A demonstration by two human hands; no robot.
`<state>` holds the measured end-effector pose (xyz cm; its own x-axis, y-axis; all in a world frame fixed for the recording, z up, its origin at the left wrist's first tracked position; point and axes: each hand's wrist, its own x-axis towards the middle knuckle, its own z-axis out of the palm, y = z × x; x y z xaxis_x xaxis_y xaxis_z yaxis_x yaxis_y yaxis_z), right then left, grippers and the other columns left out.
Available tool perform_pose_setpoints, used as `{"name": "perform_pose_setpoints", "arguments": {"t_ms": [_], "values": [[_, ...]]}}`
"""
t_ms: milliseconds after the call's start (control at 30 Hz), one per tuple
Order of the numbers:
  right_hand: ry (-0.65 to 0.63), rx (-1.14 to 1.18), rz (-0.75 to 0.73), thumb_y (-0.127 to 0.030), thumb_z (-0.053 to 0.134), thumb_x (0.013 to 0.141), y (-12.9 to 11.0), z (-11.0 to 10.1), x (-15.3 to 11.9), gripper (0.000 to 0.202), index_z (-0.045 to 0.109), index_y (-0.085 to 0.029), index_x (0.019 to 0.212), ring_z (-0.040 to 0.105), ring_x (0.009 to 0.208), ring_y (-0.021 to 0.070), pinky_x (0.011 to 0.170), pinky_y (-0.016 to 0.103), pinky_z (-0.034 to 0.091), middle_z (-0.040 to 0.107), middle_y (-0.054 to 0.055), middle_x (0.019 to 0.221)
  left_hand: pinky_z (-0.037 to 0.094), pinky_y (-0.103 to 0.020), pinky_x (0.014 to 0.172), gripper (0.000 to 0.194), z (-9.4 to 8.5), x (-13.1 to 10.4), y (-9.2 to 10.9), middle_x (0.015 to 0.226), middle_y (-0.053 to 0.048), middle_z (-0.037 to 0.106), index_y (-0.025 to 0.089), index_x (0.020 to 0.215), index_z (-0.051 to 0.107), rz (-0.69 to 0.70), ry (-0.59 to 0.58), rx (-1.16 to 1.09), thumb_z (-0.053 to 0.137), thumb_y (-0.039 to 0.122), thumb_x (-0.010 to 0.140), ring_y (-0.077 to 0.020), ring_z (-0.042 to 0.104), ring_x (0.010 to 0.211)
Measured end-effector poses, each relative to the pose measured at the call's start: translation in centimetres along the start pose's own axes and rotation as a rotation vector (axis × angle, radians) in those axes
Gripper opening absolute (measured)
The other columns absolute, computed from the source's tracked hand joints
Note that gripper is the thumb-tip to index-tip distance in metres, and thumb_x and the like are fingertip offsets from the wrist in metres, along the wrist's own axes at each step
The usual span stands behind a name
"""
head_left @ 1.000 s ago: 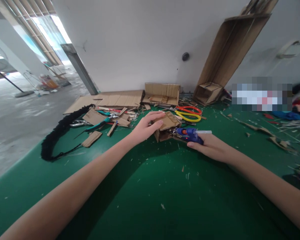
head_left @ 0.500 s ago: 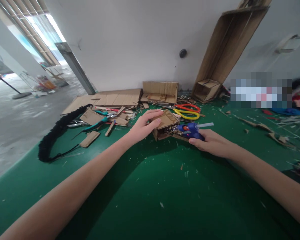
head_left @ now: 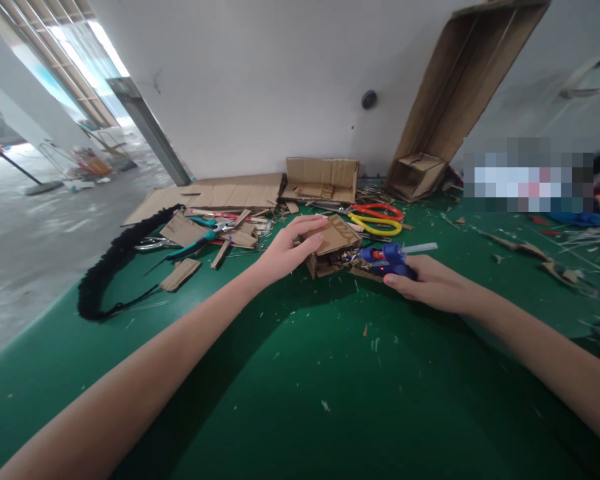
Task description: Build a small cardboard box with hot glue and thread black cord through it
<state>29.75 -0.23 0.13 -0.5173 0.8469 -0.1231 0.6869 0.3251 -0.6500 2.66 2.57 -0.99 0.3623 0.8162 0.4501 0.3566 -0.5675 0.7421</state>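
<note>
**Left hand point(head_left: 293, 248) on a small cardboard box point(head_left: 336, 233), blue glue gun point(head_left: 387, 259) held in right hand point(head_left: 433, 283)**

Near the left edge of the green surface point(head_left: 280, 380), a fuzzy black band point(head_left: 107, 267) lies in a curve. Just right of it, teal-handled pliers point(head_left: 200, 241) rest among cardboard scraps point(head_left: 183, 230), with a flat cardboard sheet point(head_left: 230, 192) behind them toward the far edge.

The small cardboard box sits beyond the middle of the surface, toward the far edge. The left hand's fingers lie over its top; whether that grip clasps it, I cannot tell. An open cardboard tray point(head_left: 323, 179) stands behind, at the far edge.

Red handles point(head_left: 377, 212) and yellow handles point(head_left: 377, 224) lie right of the box. In front of them, the right hand's grip is closed around the glue gun, its front end at the box's right side and a translucent stick point(head_left: 420, 247) jutting from its back. Behind, a long cardboard trough point(head_left: 450, 87) leans against the wall point(head_left: 280, 87). Torn cardboard strips point(head_left: 525, 248) lie toward the right edge.
</note>
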Motion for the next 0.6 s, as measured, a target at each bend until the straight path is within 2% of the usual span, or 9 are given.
{"name": "perform_pose_setpoints", "arguments": {"t_ms": [200, 367, 600], "values": [[-0.002, -0.011, 0.025, -0.064, 0.042, 0.082, 0.08, -0.03, 0.02, 0.046, 0.049, -0.019, 0.074, 0.046, 0.053, 0.0137, 0.049, 0.027, 0.034, 0.05, 0.0, 0.06, 0.036, -0.039, 0.107, 0.033, 0.0, -0.07, 0.21, 0.132, -0.011, 0.052, 0.019, 0.118, 0.061, -0.005, -0.001, -0.012, 0.05, 0.031, 0.089, -0.0208, 0.046, 0.125], [-0.031, -0.01, 0.036, -0.065, 0.042, 0.081, -0.19, -0.2, -0.2, 0.047, 0.05, -0.019, 0.075, 0.043, 0.052, 0.0134, 0.048, 0.027, 0.032, 0.048, -0.001, 0.058, 0.036, -0.041, 0.107, 0.034, -0.1, -0.13, 0.18, 0.134, -0.009, 0.051, 0.022, 0.119, 0.061, -0.014, -0.014, 0.001, 0.05, 0.033, 0.089, -0.0228, 0.045, 0.126], [-0.007, -0.069, 0.014, -0.065, 0.042, 0.081, -0.08, -0.13, -0.33, 0.047, 0.053, -0.019, 0.08, 0.047, 0.056, 0.0157, 0.05, 0.028, 0.035, 0.051, 0.001, 0.063, 0.035, -0.042, 0.108, 0.033, -0.08, -0.18, 0.22, 0.133, -0.009, 0.052, 0.022, 0.119, 0.061, 0.005, -0.005, 0.004, 0.05, 0.032, 0.09, -0.0231, 0.045, 0.127]]}}
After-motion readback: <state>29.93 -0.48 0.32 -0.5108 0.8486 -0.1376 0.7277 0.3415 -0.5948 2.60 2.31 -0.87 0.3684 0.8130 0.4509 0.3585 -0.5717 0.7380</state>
